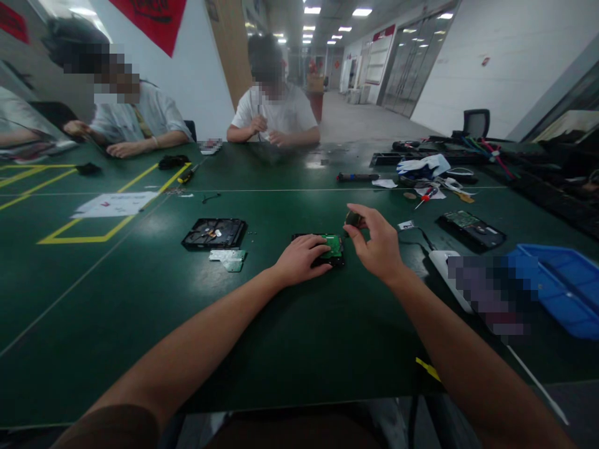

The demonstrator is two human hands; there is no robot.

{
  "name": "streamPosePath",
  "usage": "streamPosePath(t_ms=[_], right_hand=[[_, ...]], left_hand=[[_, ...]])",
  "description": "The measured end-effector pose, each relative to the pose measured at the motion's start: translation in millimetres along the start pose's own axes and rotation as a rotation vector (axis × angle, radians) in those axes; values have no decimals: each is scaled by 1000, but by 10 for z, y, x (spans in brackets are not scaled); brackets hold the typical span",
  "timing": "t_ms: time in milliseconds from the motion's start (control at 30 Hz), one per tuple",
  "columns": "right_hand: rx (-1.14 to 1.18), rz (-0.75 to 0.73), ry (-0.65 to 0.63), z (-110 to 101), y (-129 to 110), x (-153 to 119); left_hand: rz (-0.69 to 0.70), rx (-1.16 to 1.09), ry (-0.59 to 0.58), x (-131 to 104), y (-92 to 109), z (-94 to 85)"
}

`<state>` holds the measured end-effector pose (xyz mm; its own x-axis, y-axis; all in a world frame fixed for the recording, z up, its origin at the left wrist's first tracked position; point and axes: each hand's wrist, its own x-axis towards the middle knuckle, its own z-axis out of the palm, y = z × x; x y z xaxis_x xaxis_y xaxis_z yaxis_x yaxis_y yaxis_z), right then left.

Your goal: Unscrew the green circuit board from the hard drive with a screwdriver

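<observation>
While the left hand [304, 259] lay open on a hard drive [335, 248], the right hand [378, 248] pinched a small dark part [352, 219]; rightward, the cut-off blue bin's [568, 288] contents were unclear.

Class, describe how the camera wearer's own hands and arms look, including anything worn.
The left hand and right hand are bare, with no gloves, rings or watch visible. A plain dark brown sleeve shows high on the left arm; no sleeve shows on the right arm.
</observation>
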<state>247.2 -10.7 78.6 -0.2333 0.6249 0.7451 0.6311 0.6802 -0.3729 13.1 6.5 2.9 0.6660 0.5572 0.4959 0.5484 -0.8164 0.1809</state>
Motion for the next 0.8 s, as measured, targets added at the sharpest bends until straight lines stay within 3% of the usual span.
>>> streamPosePath(t_ms=[367,567,800], right_hand=[[-108,-8,29,-29,-51,5],[-26,-27,-4,-24,-63,11],[167,97,-44,34,27,-29]], left_hand=[[-9,7,-2,-3,37,-44],[-6,-13,5,2,24,-27],[-16,-21,-2,-3,20,-26]])
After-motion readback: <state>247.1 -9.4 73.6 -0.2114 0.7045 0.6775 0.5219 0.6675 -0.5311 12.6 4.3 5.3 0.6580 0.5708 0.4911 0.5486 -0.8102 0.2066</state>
